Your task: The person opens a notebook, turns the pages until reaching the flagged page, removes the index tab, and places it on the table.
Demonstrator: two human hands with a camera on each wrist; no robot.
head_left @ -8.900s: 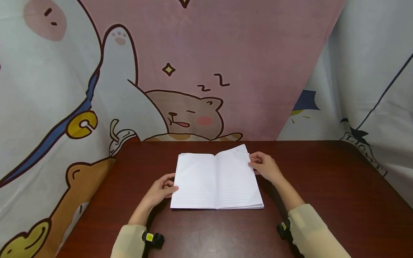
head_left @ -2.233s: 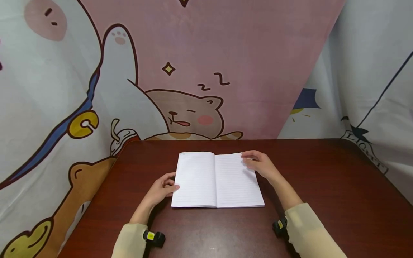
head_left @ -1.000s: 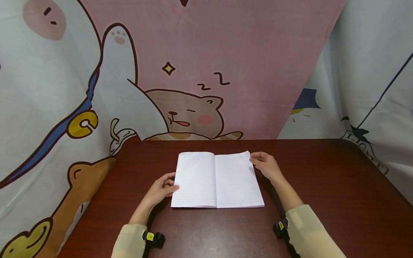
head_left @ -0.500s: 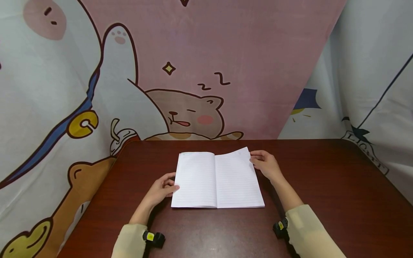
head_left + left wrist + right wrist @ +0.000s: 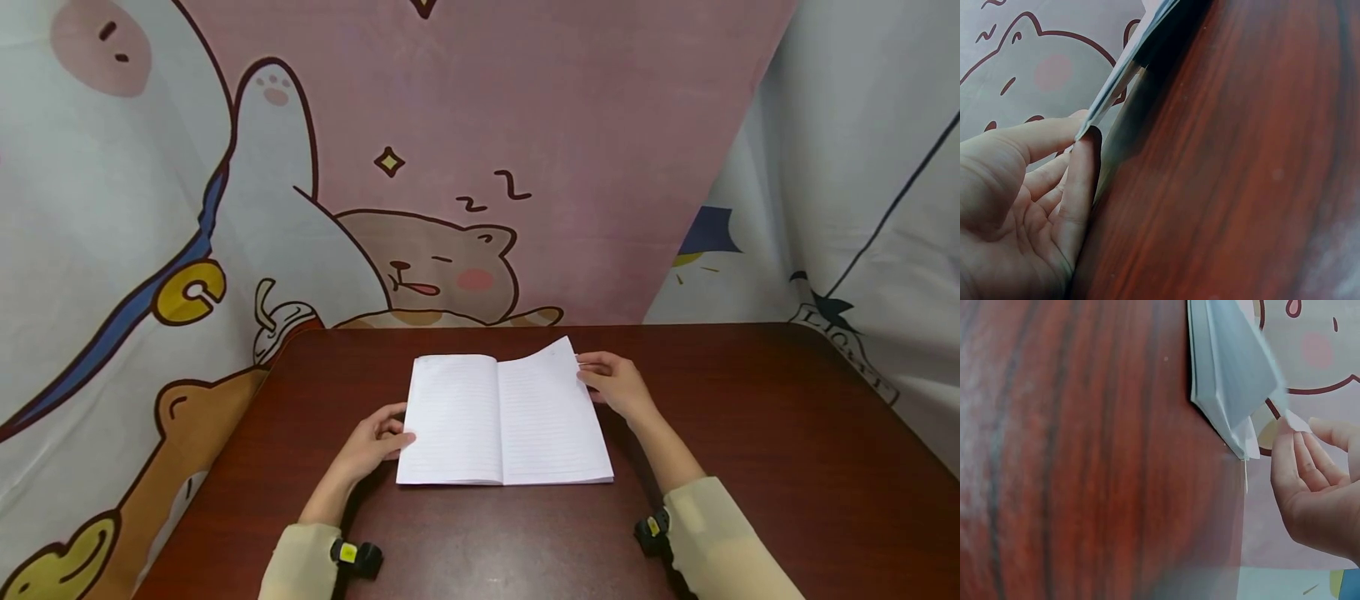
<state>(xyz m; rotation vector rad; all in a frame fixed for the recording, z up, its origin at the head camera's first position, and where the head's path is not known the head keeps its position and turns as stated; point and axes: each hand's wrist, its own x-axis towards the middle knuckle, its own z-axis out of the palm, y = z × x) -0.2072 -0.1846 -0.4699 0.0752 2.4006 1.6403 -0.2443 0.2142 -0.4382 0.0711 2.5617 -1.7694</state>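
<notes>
An open notebook (image 5: pixel 450 417) with lined white pages lies on the table in the head view. My left hand (image 5: pixel 372 442) pinches its left edge, thumb on top and fingers beneath; the left wrist view shows that edge between thumb (image 5: pixel 1041 139) and index finger. At the upper right edge, my right hand (image 5: pixel 617 386) pinches a right-hand page (image 5: pixel 551 408), whose top corner curves up off the pages below. In the right wrist view, the lifted page (image 5: pixel 1244 356) stands apart from the stack (image 5: pixel 1204 369), its edge at the fingertips of my right hand (image 5: pixel 1316 487).
The dark red-brown wooden table (image 5: pixel 495 542) extends around the notebook. A cartoon-printed cloth (image 5: pixel 600 167) hangs behind the table's far edge, with more cloth on both sides. Small black devices (image 5: pixel 360 560) are strapped to both wrists.
My right hand has gone from lying over the page's upper right corner to its outer edge. That corner has since risen higher and bent leftward. The left hand keeps its hold.
</notes>
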